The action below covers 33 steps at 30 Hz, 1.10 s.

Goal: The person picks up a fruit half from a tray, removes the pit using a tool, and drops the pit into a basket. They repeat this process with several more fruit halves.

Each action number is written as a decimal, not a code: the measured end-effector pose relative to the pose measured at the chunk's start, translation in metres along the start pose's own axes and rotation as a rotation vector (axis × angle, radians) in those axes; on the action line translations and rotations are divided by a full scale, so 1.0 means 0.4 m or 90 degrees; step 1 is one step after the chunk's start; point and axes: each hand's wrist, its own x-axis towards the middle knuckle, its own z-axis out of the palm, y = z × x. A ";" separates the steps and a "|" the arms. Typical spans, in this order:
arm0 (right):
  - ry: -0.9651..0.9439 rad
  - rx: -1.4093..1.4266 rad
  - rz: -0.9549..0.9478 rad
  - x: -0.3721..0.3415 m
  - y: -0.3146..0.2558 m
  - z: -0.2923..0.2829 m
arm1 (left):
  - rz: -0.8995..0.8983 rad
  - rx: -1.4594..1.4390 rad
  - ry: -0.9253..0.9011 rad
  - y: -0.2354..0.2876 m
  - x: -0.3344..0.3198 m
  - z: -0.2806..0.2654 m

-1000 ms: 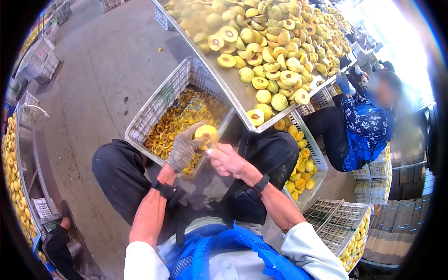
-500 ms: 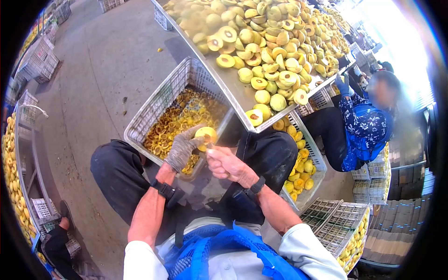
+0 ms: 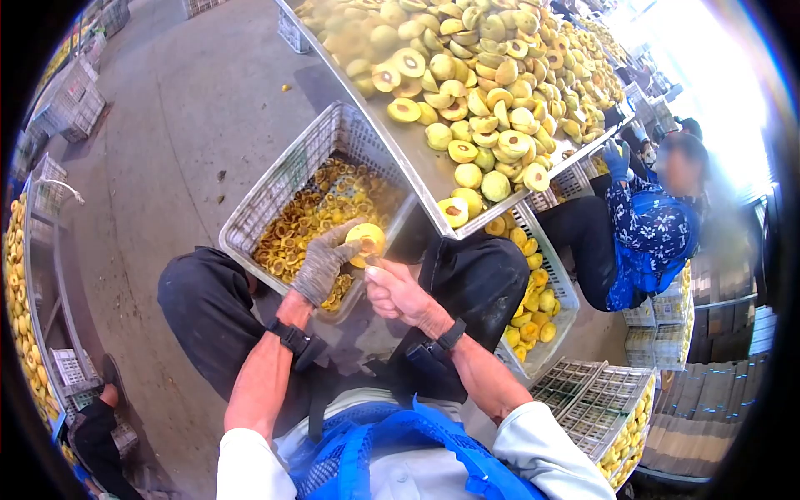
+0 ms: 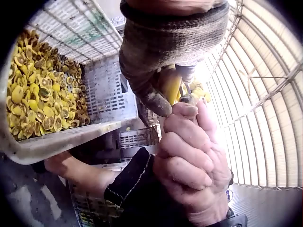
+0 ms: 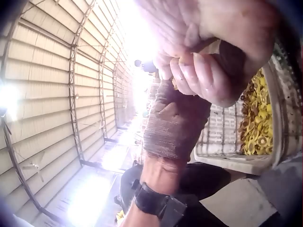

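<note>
My gloved left hand holds a halved yellow peach, its cut face with a brownish centre turned up. Close against the fruit, my bare right hand has its fingers curled round a small tool; the tool's brown handle shows inside the palm in the right wrist view. A short metal end sticks out by the thumb toward the peach in the left wrist view. Below both hands stands a plastic crate with many small yellow-brown fruit rings and scraps in it. The glove partly hides the peach in the wrist views.
A metal table heaped with halved peaches reaches in from ahead. By my right knee is a crate of yellow peach halves, with stacked crates behind it. Another person sits to the right. Another fruit-laden table stands left.
Both hands keep their hold on the peach and tool, with only slight shifts near the fruit. The other person's gloved hand has moved a little. The head view has shifted slightly.
</note>
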 end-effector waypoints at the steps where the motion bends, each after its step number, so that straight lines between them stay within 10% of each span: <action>1: -0.002 0.022 -0.003 0.000 0.005 0.000 | 0.011 -0.005 -0.002 -0.008 0.003 -0.003; 33: 0.061 -0.212 -0.089 0.013 0.033 0.038 | 0.068 -0.309 0.251 -0.062 0.039 -0.081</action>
